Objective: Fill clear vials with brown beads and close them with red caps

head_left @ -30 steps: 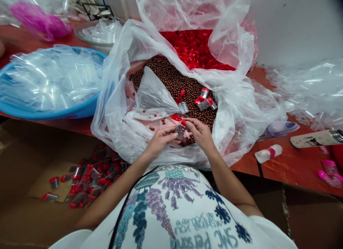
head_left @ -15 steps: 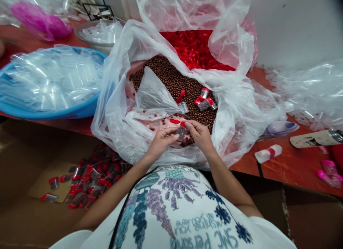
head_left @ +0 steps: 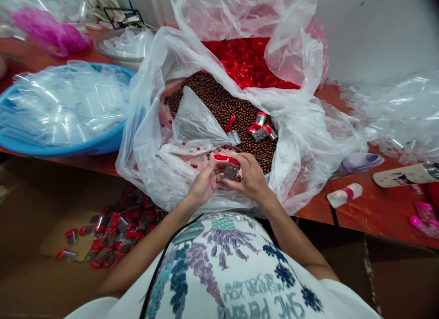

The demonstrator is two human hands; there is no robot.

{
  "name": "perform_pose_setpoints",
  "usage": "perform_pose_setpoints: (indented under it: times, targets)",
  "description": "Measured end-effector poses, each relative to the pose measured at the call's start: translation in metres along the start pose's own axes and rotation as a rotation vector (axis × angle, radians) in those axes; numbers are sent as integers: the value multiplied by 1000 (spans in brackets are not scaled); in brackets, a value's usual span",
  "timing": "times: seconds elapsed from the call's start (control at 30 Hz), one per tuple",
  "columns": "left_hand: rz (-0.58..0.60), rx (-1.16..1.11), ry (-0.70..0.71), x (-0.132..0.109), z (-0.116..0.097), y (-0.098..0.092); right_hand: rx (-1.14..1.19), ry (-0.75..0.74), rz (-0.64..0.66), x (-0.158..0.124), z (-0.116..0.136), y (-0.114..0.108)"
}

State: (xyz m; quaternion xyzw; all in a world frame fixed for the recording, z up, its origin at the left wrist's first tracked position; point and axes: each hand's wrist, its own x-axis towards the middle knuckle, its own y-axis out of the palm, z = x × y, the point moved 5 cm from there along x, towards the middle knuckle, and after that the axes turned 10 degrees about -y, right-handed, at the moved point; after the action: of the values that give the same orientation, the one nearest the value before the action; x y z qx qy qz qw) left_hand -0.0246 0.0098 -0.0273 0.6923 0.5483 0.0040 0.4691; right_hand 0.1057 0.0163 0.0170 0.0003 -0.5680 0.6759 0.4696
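Observation:
Over the near edge of the plastic-lined tub, my right hand (head_left: 253, 178) grips a small clear container with a red cap (head_left: 232, 170), thumb below and fingers at the cap. My left hand (head_left: 203, 184) is closed at the container's left side; its fingertips are partly hidden. A red loop-like cap part (head_left: 221, 158) sticks out to the left above those fingers. Brown round beads (head_left: 247, 127) fill much of the tub beyond my hands. Several small red-capped containers (head_left: 262, 129) lie on the beads, beside a clear plastic scoop or sheet (head_left: 195, 115).
A blue basin (head_left: 99, 147) of clear plastic pieces stands left. Behind the beads is a bag of red caps (head_left: 243, 58). Filled containers (head_left: 116, 232) lie in a cardboard box below left. A bottle (head_left: 404, 175) and a white roll (head_left: 345, 195) rest at right.
The container has turned more upright and shifted slightly left. My right hand has closed around its side and cap, while my left fingers moved off its front to its left side.

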Motion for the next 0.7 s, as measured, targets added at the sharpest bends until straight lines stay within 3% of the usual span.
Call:
perform_pose_setpoints:
  times: [0.1, 0.2, 0.4, 0.6, 0.7]
  targets:
    - [37, -127, -163, -1, -1, 5, 13, -40, 46, -3, 5, 3]
    - [33, -153, -229, -1, -3, 11, 19, -92, 95, -7, 12, 8]
    - [-58, -94, -198, 3, 4, 20, 35, -31, -19, -14, 12, 9]
    - [-91, -39, -127, 3, 7, 23, -15, -4, 92, -12, 11, 7]
    - [-113, -18, -138, 3, 13, 23, -31, -26, 84, -12, 9, 6]
